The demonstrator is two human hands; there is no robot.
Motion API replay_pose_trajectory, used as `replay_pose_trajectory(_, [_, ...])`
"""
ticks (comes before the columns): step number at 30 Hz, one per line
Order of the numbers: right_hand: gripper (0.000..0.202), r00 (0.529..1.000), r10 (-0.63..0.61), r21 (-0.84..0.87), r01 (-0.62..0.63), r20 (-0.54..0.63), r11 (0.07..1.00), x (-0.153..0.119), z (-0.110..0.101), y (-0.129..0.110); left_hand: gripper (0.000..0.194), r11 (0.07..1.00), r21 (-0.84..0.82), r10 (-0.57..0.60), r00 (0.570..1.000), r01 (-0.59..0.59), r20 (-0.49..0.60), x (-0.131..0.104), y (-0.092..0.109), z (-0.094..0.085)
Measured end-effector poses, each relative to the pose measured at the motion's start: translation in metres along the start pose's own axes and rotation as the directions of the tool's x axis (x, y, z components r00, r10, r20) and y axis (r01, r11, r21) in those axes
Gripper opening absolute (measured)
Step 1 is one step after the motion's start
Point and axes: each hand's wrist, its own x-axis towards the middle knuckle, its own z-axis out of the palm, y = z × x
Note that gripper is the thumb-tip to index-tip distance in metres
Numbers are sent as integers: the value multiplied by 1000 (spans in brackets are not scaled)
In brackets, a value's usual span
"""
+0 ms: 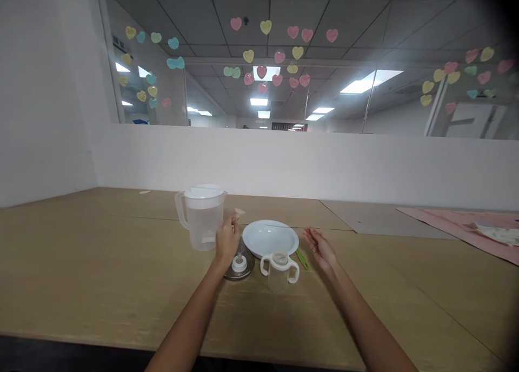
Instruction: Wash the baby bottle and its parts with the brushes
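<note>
My left hand [227,238] is closed, its fingertips pinching a small pale cup-shaped piece [239,212] whose kind I cannot make out. Below it, a baby bottle nipple with a white ring [239,263] stands on a round metal plate [248,270], partly hidden by the hand. To the right is a white bowl [270,224]. A clear baby bottle with two white handles [279,277] stands upright in front of the bowl, without a top. My right hand [319,246] hovers right of the bowl, fingers outstretched and holding nothing, near a green-handled utensil [302,259].
A clear plastic pitcher [203,220] with a white lid stands left of my left hand. At the far right a pink cloth [446,224] lies with a patterned fabric piece [497,233] on it. A wall [251,161] with a window rises behind the wooden table [121,274].
</note>
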Motion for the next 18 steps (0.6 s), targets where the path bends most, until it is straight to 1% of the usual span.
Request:
replay_pose_trajectory(2, [7, 1000, 22, 86, -23, 7, 996, 2, -1, -3, 24, 985, -170, -15, 1000, 13, -9, -1, 5, 2])
replay_pose_trajectory(4, [7, 999, 38, 168, -37, -4, 985, 3, -1, -7, 21, 948, -316, -38, 999, 38, 7, -5, 10, 6])
replay_pose_trajectory(7, [9, 999, 44, 250, -40, -8, 967, 1, 2, -14, 20, 886, -460, -30, 998, 52, 55, -12, 18, 12])
replay_pose_trajectory(10, [10, 999, 39, 304, -44, 22, 952, -4, 5, -19, 20, 867, -498, 37, 992, 29, 123, -21, 22, 18])
replay_pose_trajectory(13, [11, 997, 29, 310, -51, 76, 949, -9, 8, -20, 21, 873, -487, 122, 979, -27, 164, -27, 24, 21])
replay_pose_trajectory(18, [15, 983, -8, 182, -26, 185, 983, -9, 8, -16, 23, 904, -387, 259, 954, -183, 153, -32, 25, 22])
